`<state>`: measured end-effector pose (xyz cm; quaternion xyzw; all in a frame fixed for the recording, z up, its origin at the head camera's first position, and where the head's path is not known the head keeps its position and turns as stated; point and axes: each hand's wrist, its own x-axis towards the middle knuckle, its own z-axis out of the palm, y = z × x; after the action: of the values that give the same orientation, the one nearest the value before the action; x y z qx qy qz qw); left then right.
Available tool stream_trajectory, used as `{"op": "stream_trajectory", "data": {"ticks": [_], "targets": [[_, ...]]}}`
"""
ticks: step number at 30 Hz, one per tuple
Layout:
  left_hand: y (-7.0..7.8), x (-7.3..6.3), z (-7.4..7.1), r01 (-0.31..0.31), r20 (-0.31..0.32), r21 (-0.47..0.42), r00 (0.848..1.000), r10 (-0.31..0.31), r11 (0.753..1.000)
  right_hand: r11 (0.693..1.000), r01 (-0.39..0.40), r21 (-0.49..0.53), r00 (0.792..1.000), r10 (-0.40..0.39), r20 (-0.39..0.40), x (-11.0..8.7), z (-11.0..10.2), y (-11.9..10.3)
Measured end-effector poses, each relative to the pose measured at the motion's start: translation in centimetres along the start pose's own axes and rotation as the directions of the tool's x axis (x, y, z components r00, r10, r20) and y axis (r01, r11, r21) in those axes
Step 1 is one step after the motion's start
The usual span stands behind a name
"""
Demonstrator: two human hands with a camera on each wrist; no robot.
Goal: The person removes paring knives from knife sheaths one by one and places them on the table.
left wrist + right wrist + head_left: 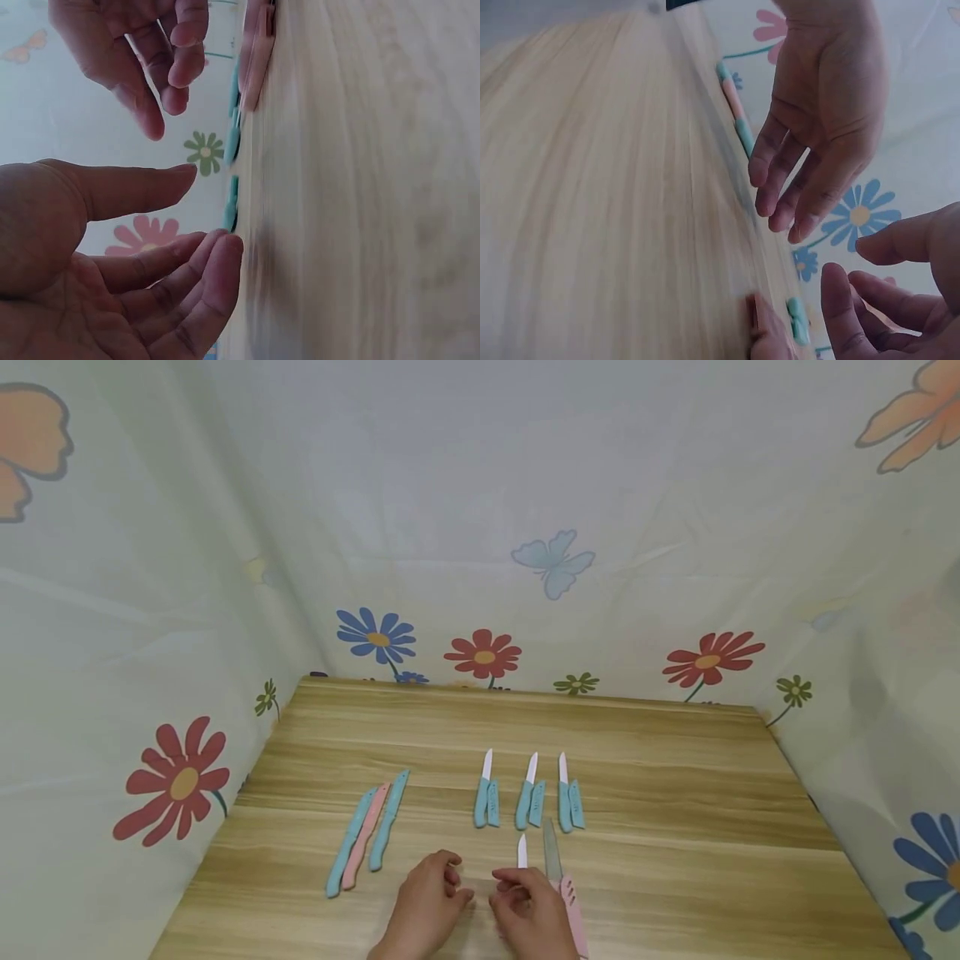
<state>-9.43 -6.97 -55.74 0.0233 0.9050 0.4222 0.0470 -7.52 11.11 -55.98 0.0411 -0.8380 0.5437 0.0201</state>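
we see a left hand [426, 900] and a right hand [534, 912] facing each other above a wood-grain table [690, 877], both empty, fingers loosely bent and thumbs parted from the fingertips. palms turn inward, a narrow gap between the hands. beneath the right, in our head view, lies a white-bladed knife [522, 852], its handle largely hidden; just beside it rests a pink-handled knife [573, 917]. farther off, we count three turquoise paring knives [482, 803], each beside a turquoise sheath [492, 804]; at left lie two turquoise knives [351, 843] and a pink knife [366, 837].
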Motion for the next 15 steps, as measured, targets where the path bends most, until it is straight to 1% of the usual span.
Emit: {"op": "stream_trajectory", "data": {"ticks": [2, 3, 6, 9, 12, 15], "targets": [[-0.2, -0.1, -0.4, 0.009, -0.03, 0.04, 1.0, -0.008, 0.999, 0.996, -0.048, 0.071, 0.998, 0.046, 0.034, 0.1, 0.4, -0.3], [-0.2, -0.1, -0.6, 0.007, -0.049, 0.063, 0.999, -0.004, 0.998, 0.99, -0.078, 0.12, 0.996, 0.072, 0.058, 0.2, 0.6, -0.5], [-0.5, -0.2, -1.1, 0.015, -0.099, 0.106, 0.995, -0.005, 0.994, 0.954, -0.172, 0.244, 0.98, 0.141, 0.141, 0.5, 1.1, -1.1], [-0.6, -0.3, -1.7, 0.026, -0.135, 0.109, 0.991, -0.011, 0.994, 0.91, -0.244, 0.336, 0.96, 0.179, 0.214, 0.8, 1.4, -1.7], [-0.7, -0.3, -2.1, 0.049, -0.17, 0.09, 0.985, -0.034, 0.995, 0.891, -0.264, 0.369, 0.952, 0.179, 0.247, 1.1, 1.8, -1.9], [-0.8, -0.4, -2.6, 0.07, -0.209, 0.081, 0.976, -0.052, 0.994, 0.882, -0.262, 0.392, 0.95, 0.164, 0.266, 1.5, 2.3, -2.1]]}}
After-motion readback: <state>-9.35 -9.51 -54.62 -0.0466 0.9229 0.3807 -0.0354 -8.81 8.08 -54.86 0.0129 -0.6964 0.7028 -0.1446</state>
